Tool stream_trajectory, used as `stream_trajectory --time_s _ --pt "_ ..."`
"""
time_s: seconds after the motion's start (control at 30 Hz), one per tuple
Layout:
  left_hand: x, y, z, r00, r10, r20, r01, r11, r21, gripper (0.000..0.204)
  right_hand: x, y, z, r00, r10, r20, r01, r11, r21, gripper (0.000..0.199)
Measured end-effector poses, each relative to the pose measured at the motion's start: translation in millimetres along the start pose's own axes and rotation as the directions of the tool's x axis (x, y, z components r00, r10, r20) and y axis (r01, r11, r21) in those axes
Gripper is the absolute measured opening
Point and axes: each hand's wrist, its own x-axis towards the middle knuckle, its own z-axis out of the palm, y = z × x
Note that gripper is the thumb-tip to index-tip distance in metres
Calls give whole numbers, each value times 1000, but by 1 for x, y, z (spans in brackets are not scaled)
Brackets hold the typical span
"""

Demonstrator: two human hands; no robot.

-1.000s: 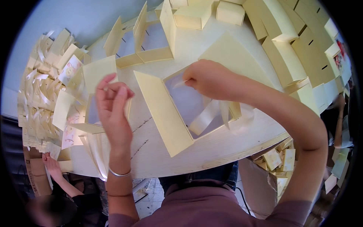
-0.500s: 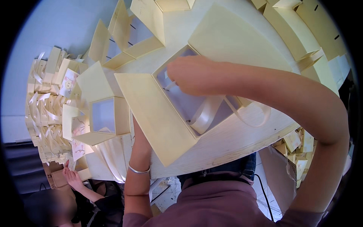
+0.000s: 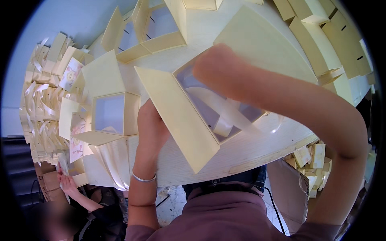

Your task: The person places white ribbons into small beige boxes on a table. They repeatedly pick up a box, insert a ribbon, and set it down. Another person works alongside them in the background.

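A cream cardboard box [image 3: 181, 120] stands opened out on the table in front of me, tilted, with its lid panel [image 3: 261, 44] folded back to the far right. Over the box's far inner corner is my right hand [image 3: 217, 66], smeared by motion, its fingers not clear. A white satin ribbon [image 3: 223, 127] runs through the pale lilac inside and loops out over the near right edge. My left hand [image 3: 150, 122] is at the outer side of the box's left flap, which hides its fingers. A silver bangle circles the left wrist.
Another open box [image 3: 108, 114] stands to the left, with open boxes [image 3: 161, 24] behind it. Stacked boxes with ribbons [image 3: 44, 96] line the far left. More boxes [image 3: 317, 40] stand at far right, above a carton [image 3: 287, 184] of small pieces. A co-worker's hand [image 3: 68, 184] is at lower left.
My right hand has moved away from me and right, toward the box's far corner, and blurred. The ribbon inside now stretches further across. My left hand shows more beside the flap.
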Motion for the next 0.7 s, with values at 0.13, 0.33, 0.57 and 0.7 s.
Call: stream_trajectory --time_s 0.13,0.33,0.57,0.7 --pt "-1 0 -2 997 -19 69 16 999 46 19 5 -17 15 995 55 87 -23 943 -333 7" --pt "4 -10 0 998 51 29 -53 996 73 12 7 -4 11 997 67 -47 -76 967 -243 8" --pt "1 -9 1 997 -42 71 41 999 17 10 -1 -7 7 993 118 -7 -118 982 -147 7" --pt "2 -8 -1 996 -57 65 59 998 -29 9 5 1 3 986 169 7 -169 985 44 7"
